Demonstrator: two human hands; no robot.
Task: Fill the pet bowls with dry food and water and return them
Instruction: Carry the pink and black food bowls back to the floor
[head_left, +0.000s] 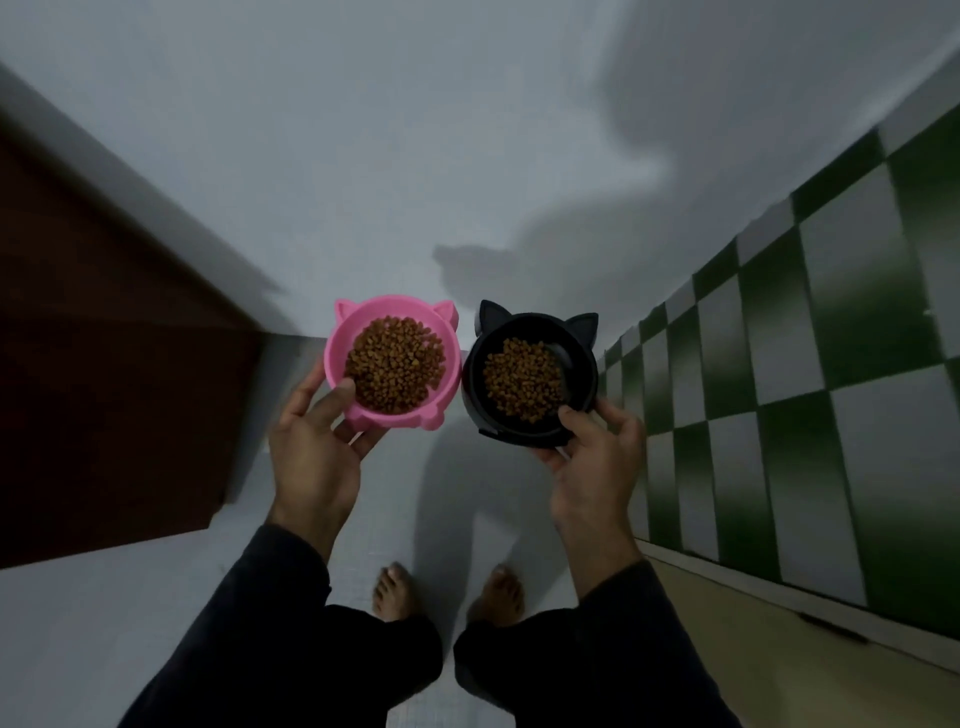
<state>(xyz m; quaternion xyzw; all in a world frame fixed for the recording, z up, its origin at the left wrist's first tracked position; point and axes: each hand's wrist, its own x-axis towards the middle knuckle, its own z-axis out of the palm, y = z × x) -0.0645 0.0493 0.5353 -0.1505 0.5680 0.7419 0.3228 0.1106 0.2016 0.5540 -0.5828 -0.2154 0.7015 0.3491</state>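
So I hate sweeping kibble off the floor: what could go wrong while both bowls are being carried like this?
1. The pink bowl is heaped with dry food; the left hand grips only its near edge, so a tilt could spill it.
2. The black bowl is likewise held at one edge by the right hand.
3. The bowls ride close together and could knock.
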